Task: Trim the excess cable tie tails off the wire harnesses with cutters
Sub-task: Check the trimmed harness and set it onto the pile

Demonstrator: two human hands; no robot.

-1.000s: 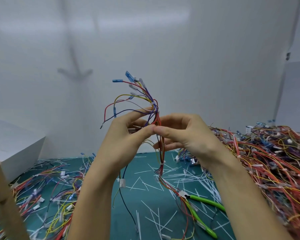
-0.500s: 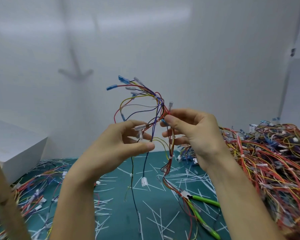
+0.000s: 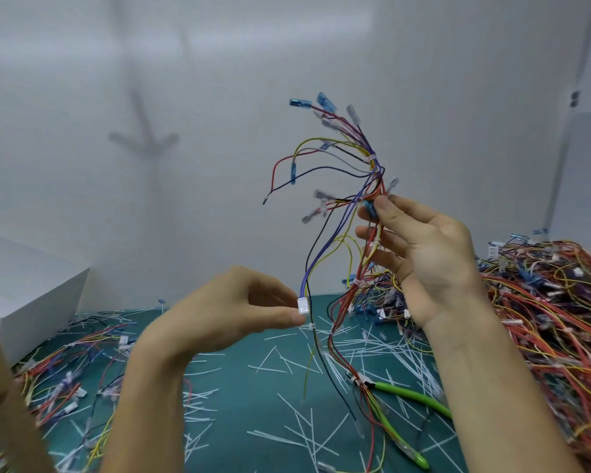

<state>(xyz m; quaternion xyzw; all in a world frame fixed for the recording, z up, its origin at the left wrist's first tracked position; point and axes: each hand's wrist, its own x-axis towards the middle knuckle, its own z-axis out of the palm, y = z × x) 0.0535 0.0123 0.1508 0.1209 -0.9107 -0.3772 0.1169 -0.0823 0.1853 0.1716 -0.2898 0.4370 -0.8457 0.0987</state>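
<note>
Harness point(image 3: 365, 213) up mid-air, centre-right: R hand point(image 3: 423, 254) pinches its trunk btwn thumb and fingers, L hand point(image 3: 226, 312) nips the white connector point(image 3: 302, 306) on a hanging branch. Cutters point(image 3: 406, 401) lie untouched on the mat point(image 3: 253, 387), near right, green handles partly under wires. Step looks like inspection, hunting uncut ties. Next: spot a tail, free one hand, fetch cutters w/o dropping the harness.

The head camera looks forward and down, close on the left hand point(image 3: 226, 312) and right hand point(image 3: 430, 257) above the mat point(image 3: 232, 378).
</note>
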